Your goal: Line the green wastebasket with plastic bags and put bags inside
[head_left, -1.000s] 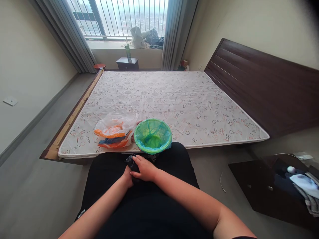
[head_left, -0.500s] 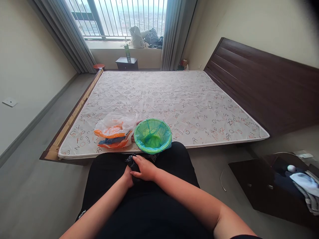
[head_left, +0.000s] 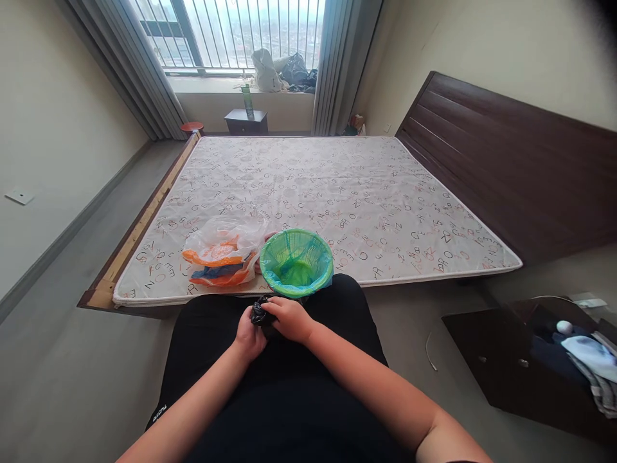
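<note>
Over my lap, a crumpled black plastic bag is bunched between both hands. My left hand is closed round its left side, and my right hand grips it from the right with fingers bent over the top. The lower part of the bag blends into my dark trousers. Just beyond my hands stands a green basket lined with a thin blue-green plastic bag. To its left, at the mattress edge, lies a clear and orange plastic bag with something dark blue inside.
The mattress with printed letters fills the middle, with a dark headboard on the right. A dark low cabinet holding folded clothes stands at the lower right. A nightstand with a green vase sits near the window.
Both hands have shifted slightly to the right with the black bag. The right hand has slid off the left, so the left hand's fingers show more. The basket stays put.
</note>
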The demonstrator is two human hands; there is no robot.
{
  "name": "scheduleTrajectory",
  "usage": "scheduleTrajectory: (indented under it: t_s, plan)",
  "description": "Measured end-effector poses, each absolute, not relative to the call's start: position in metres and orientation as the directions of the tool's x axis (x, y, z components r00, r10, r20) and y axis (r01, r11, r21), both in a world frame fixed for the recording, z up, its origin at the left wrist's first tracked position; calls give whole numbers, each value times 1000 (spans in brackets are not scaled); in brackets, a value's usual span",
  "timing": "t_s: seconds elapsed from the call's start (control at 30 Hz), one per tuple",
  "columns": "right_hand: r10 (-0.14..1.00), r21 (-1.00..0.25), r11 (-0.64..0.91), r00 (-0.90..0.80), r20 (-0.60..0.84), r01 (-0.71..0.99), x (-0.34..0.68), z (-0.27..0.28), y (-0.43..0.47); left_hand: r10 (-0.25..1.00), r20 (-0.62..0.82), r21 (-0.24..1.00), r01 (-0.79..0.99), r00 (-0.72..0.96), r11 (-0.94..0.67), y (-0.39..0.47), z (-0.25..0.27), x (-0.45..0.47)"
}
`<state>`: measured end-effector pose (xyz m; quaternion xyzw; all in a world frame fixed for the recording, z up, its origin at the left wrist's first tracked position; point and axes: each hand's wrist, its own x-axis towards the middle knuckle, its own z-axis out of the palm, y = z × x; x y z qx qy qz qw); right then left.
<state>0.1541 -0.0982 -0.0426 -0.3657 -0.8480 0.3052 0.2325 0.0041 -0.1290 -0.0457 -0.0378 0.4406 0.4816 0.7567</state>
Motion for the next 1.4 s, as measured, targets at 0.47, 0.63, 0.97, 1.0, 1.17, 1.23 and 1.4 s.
scheduleTrajectory:
  t_s: [0.47, 0.63, 0.97, 1.0, 1.17, 1.23, 1.4]
  plan:
    - [950, -590, 313, -258, 179, 745, 190, -27, 5, 636, -772, 486, -668, -25, 564, -127, -48, 5]
    - [902, -447, 233, -363, -233, 864, 178, -37, 29, 612, -788, 491, -662, -61, 567, -126, -51, 5]
    - [888, -521, 301, -434, -152, 799, 187, -14, 27, 600, -799, 472, -670, -50, 573, -127, -53, 5]
    - [917, -565, 310, -398, -34, 764, 196, -6, 22, 598, -800, 469, -671, -48, 574, -127, -54, 5]
    - [942, -750, 253, 22, 336, 611, 265, 19, 4, 584, -811, 459, -651, -30, 605, -127, -53, 8]
    - [923, -851, 153, 234, 304, 502, 294, 12, 5, 578, -815, 456, -643, -25, 615, -126, -53, 10]
    - [852, -937, -230, 520, -64, 261, 338, -50, 14, 578, -816, 465, -618, -22, 634, -126, -54, 12]
